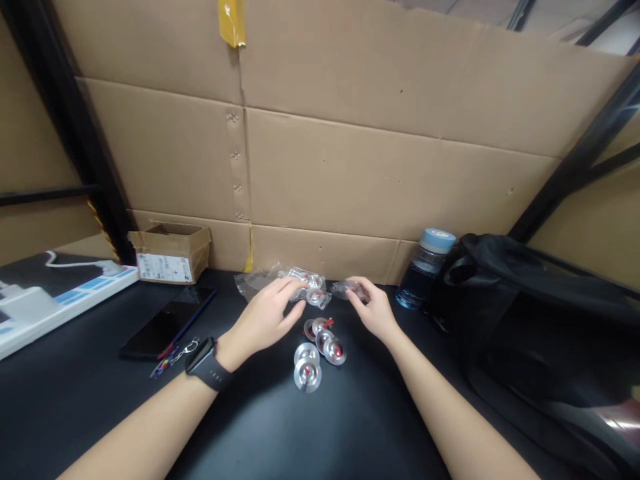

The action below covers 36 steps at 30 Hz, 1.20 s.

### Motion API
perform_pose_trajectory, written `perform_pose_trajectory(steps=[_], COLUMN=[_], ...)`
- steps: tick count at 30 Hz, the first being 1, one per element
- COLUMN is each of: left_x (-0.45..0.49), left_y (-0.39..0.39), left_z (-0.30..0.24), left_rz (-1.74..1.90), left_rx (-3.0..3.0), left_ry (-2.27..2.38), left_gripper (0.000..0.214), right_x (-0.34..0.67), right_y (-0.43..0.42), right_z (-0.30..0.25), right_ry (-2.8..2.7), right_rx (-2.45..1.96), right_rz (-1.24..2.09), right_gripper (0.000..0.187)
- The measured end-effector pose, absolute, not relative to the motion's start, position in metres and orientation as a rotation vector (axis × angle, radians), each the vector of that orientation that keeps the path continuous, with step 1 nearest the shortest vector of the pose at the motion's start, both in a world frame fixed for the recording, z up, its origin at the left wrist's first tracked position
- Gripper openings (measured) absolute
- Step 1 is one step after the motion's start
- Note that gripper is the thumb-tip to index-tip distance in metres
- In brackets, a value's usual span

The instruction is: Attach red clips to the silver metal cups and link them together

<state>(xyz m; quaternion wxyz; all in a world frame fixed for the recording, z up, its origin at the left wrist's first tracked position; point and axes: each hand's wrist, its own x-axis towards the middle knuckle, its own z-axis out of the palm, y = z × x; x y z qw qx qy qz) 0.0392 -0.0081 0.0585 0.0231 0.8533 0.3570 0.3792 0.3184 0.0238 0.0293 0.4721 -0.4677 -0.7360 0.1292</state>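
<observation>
Loose metal discs (pixel 307 379) lie between the forearms, mostly nearer the wearer than the hands; bagged discs (pixel 315 297) lie at the fingertips of the left hand (pixel 269 316), its thumb spread from curved fingers. The right hand (pixel 374 311) curls narrowly at a plastic bag (pixel 341 289), grip indeterminable.

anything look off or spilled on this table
Nothing looks spilled. The loose metal discs stand out a little: they overlap in an uneven scatter on the black table, while others sit in clear plastic near the left hand. The cardboard box also looks worn, with an uneven rim.
</observation>
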Motion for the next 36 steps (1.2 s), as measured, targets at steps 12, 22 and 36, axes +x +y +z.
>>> perform_pose_trajectory(steps=[12, 22, 36], left_x=[0.054, 0.058, 0.051], left_y=[-0.019, -0.021, -0.020], left_z=[0.047, 0.046, 0.045], left_rz=[1.089, 1.090, 0.855], left_rx=[2.418, 2.492, 2.651], left_ry=[0.786, 0.747, 0.729], left_gripper=[0.039, 0.014, 0.017], right_x=[0.274, 0.271, 0.276], right_y=[-0.018, -0.018, -0.014], right_z=[0.034, 0.034, 0.036], right_ry=[-1.739, -1.618, -1.496], right_rx=[-0.844, -0.804, -0.903], right_rz=[0.853, 1.138, 1.182], right_gripper=[0.033, 0.042, 0.026])
